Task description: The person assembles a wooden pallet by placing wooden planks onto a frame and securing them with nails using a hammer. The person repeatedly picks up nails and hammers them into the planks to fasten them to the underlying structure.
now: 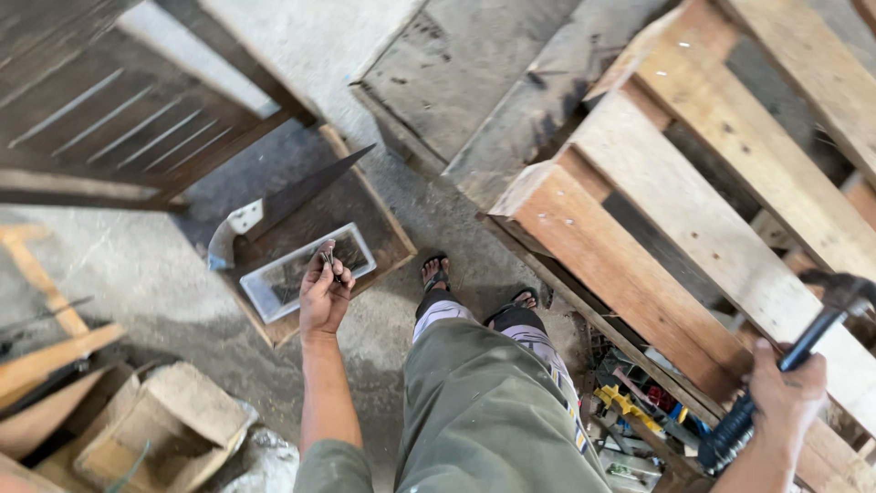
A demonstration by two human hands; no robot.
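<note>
1. Far left: dark slatted frame (100, 119) leaning, top corner. Below it, loose wood strips (46, 356) on grey floor (137, 265).
2. Lower left: open box (160, 429), wooden or cardboard, cannot tell which; rough, nothing clear inside.
3. Left of centre: saw (274, 205) with pale handle, dark blade pointing up-right, lying across a shallow wooden tray (392, 239).
4. In same tray: clear plastic tub (265, 294), rectangular, small dark bits inside, too small to identify.
5. Left hand (324, 297) raised over tub, palm toward camera. Fingers pinched together on nails (328, 260), thin and dark; count cannot be told. Nails held above tub, not touching it.
6. Centre: own legs in olive trousers (484, 411), feet in sandals (436, 272) on floor, just right of tray.
7. Upper centre: worn grey boards (474, 73) leaning, edge against floor.
8. Right: pallet (639, 237), pale slats running diagonally, tilted, near corner just beside feet.
9. Under pallet edge, lower right: heap of small tools and parts (630, 406), yellow and red pieces among them.
10. Far right: right hand (785, 388) clamped around dark hammer (817, 329) handle, fist closed. Head up at frame edge, over pallet slat; contact with slat cannot be told.
</note>
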